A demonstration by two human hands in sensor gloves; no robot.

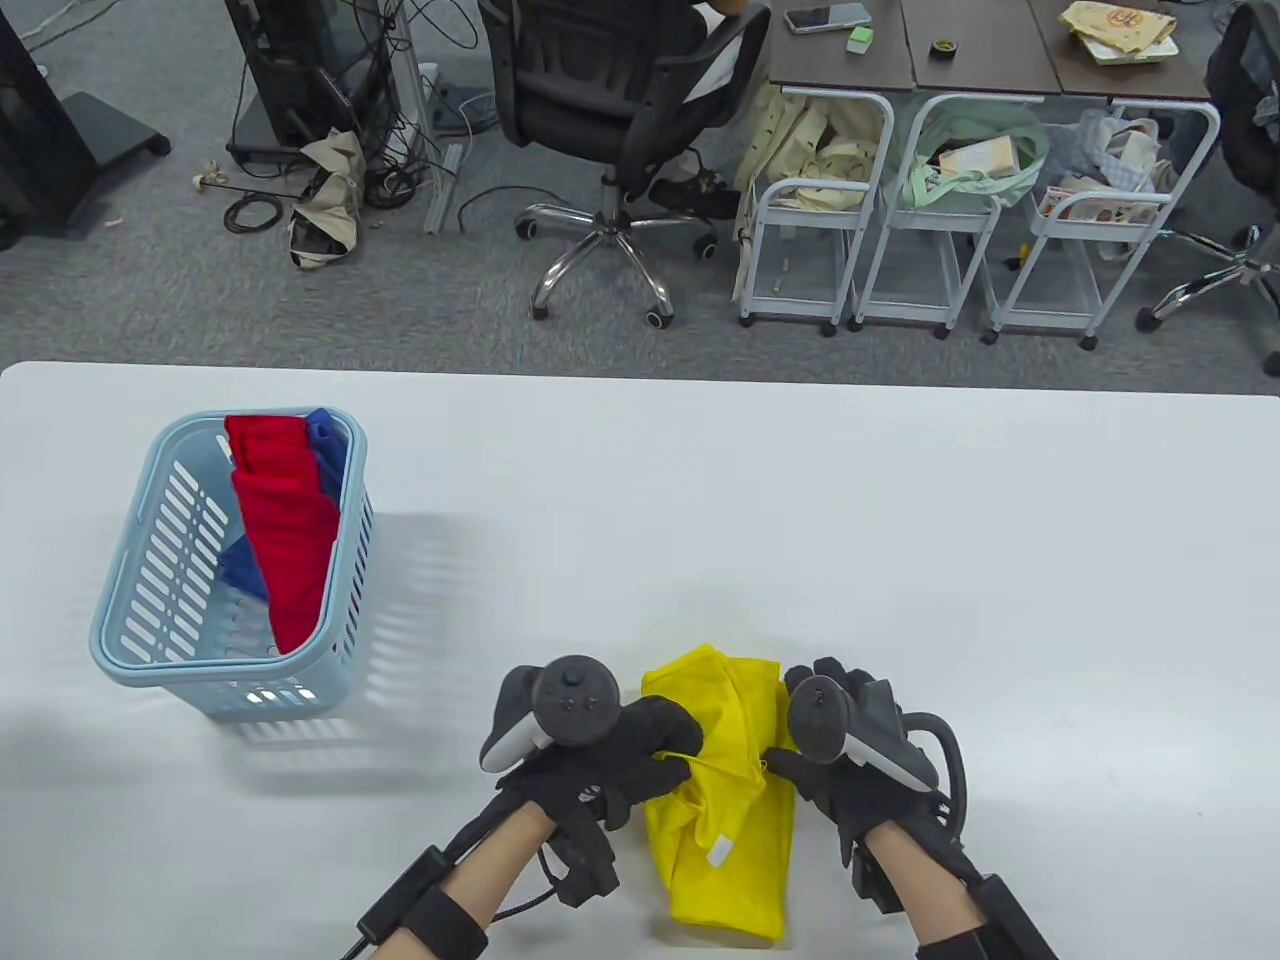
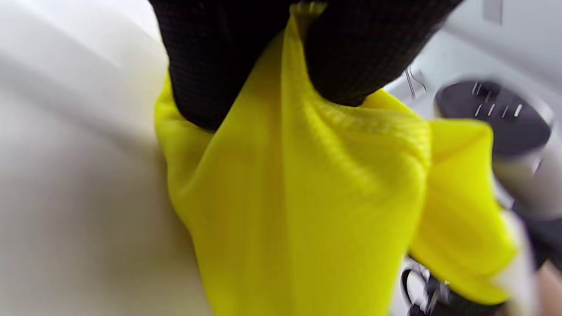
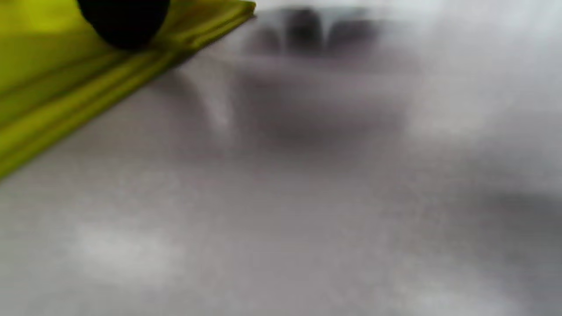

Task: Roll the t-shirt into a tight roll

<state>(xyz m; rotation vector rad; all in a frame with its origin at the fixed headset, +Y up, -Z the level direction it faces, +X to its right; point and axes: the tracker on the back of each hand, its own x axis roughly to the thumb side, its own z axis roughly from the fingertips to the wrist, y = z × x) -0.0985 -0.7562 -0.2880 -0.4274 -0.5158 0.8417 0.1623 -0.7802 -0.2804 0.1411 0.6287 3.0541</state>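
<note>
the yellow t-shirt lies folded into a narrow strip at the near edge of the white table, its long axis running from the person outward, away from the body. its near end, with a small white label showing, sits flat between the two forearms; its far end is bunched and raised between the two hands.

the left hand sits on the strip's left side, and the left wrist view shows its gloved fingers curled and pinching a ridge of yellow cloth, so that hand grips the shirt. the right hand sits on the strip's right side, touching the cloth at about the same point along its length. in the right wrist view one dark fingertip presses on the stacked folded layers, but whether the remaining fingers curl round the fabric cannot be told from any view.

both hands lie level with each other on opposite flanks of the strip, neither clearly nearer, and the cloth lies directly between them. a roll would likely need to turn across the strip's short width and travel along its long axis, so the hands seem placed for it. the bunched far end looks loose, so the roll could come out slack unless it is tucked firmly first.

well to the left stands a light blue basket holding red cloth and blue cloth.
</note>
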